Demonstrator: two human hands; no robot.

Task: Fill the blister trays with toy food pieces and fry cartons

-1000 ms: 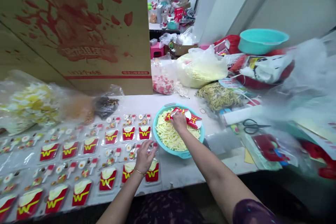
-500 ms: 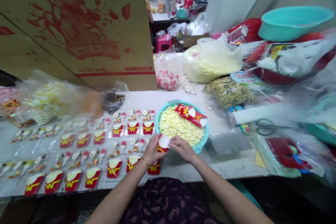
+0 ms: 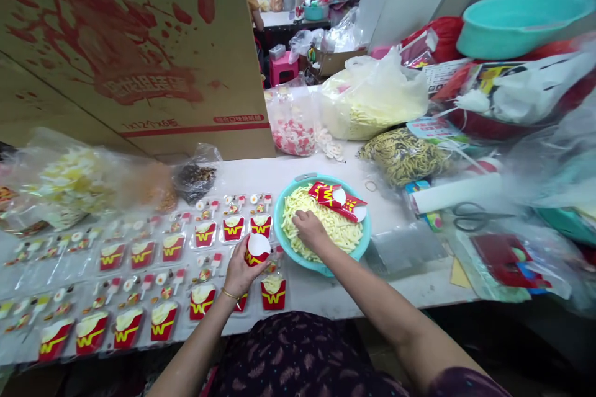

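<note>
My left hand (image 3: 240,268) is closed around a small red fries carton (image 3: 257,250) with a yellow W, its white inside showing. It is held up over the trays beside the basin. My right hand (image 3: 309,229) is down in the pale yellow miniature fries (image 3: 335,237), fingers curled into the pile; how many it grips is hidden. The fries fill a turquoise basin (image 3: 367,242). Flat red cartons (image 3: 339,200) lie on top of them at the back. To the left, clear blister trays (image 3: 216,307) carry filled fries cartons (image 3: 273,293) and other miniature food pieces.
A large cardboard box (image 3: 200,62) stands behind the trays. Bags of small pieces (image 3: 74,180) line the back left. A cream-filled bag (image 3: 372,102), a noodle-like bundle (image 3: 405,155), scissors (image 3: 470,217) and a stacked turquoise tub (image 3: 521,25) occupy the right. Another person's arm (image 3: 256,12) shows far back.
My left hand has moved left, away from the basin, with the carton. My right hand has left the carton and reached into the fries. The view has shifted slightly.
</note>
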